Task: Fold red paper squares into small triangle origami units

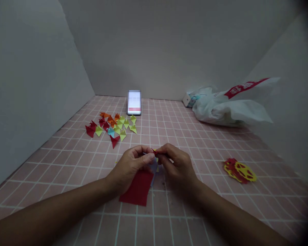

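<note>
Between the fingertips of my left hand [136, 160] and my right hand [176, 160] is a small folded piece of red paper [154, 151], mostly covered by the fingers. Both hands pinch it from opposite sides above the table. Below my left hand lies a flat red paper sheet [138, 188], partly hidden by that hand. Bluish and yellow paper shows underneath, beside the red sheet. Farther off to the left stands a cluster of small folded paper figures in red, orange, yellow-green and light blue, among them a red folded figure [114, 140].
A phone with a lit, blurred screen [134, 101] stands upright near the back wall. At the back right, a white plastic bag [220, 109] lies against a small box [188, 99]. Red and yellow cut-out paper shapes [240, 171] lie to the right on the pink checked tablecloth [195, 218].
</note>
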`<state>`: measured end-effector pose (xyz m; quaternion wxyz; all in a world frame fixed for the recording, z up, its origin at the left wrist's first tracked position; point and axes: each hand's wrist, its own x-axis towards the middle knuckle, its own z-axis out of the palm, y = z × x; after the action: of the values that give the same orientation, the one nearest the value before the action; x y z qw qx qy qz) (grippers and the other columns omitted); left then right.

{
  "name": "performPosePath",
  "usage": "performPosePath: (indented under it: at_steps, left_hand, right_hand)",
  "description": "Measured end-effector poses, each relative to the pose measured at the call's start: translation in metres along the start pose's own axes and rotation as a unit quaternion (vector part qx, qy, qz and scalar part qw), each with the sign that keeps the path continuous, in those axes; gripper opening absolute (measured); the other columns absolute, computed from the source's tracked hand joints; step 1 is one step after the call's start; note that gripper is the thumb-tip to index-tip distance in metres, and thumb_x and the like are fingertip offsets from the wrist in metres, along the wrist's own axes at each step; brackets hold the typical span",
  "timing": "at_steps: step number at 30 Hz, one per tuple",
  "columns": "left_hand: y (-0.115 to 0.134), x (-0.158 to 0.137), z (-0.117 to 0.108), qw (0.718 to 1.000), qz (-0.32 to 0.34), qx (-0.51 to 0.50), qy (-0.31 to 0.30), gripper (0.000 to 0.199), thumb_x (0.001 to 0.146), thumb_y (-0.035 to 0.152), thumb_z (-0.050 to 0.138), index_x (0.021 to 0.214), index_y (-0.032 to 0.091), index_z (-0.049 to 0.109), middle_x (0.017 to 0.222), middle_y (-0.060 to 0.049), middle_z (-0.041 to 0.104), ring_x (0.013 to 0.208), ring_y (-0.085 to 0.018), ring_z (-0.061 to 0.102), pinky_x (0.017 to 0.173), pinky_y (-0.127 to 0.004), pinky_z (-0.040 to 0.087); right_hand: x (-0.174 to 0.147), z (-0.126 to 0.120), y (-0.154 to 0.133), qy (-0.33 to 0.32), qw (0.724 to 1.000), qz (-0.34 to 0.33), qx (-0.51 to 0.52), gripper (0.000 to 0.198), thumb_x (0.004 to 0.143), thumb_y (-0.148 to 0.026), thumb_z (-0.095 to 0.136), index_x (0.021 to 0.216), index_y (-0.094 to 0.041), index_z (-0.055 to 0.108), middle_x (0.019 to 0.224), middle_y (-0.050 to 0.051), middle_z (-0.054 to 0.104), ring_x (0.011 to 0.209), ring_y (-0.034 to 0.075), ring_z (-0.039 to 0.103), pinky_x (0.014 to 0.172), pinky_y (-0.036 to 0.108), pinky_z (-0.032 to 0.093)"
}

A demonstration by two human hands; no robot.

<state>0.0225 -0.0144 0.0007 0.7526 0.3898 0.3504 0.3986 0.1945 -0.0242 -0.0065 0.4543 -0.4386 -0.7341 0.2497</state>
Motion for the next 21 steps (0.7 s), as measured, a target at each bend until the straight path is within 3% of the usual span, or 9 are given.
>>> performPosePath:
  at_steps: [5,14,21]
  left_hand:
    - [0.001,0.0,-0.001,0.999,-0.005,0.033,0.015,0.02,0.077,0.027,0.074,0.086,0.017,0.06,0.071,0.003,0.062,0.057,-0.008,0.056,0.057,-0.02,0.042]
    - [-0.001,0.004,-0.004,0.997,0.038,0.058,0.03,0.019,0.085,0.037,0.066,0.085,0.018,0.064,0.077,0.001,0.062,0.07,-0.012,0.06,0.068,-0.024,0.05]
    - [0.009,0.003,-0.004,0.982,0.083,0.165,0.035,0.013,0.084,0.03,0.067,0.09,0.019,0.064,0.08,0.002,0.063,0.067,-0.01,0.057,0.066,-0.023,0.046]
  right_hand:
    - [0.001,0.0,0.001,-0.008,1.0,0.008,-0.005,0.014,0.089,-0.009,0.053,0.085,-0.02,0.061,0.077,0.0,0.062,0.07,0.014,0.059,0.064,0.026,0.044]
    - [0.001,0.001,0.003,-0.019,0.999,0.026,0.013,0.016,0.088,-0.008,0.053,0.088,-0.02,0.063,0.076,0.0,0.062,0.067,0.014,0.058,0.063,0.026,0.045]
    - [0.001,0.0,0.001,-0.049,0.998,0.033,0.027,0.015,0.09,-0.008,0.052,0.087,-0.02,0.061,0.073,-0.001,0.06,0.064,0.012,0.058,0.061,0.025,0.044]
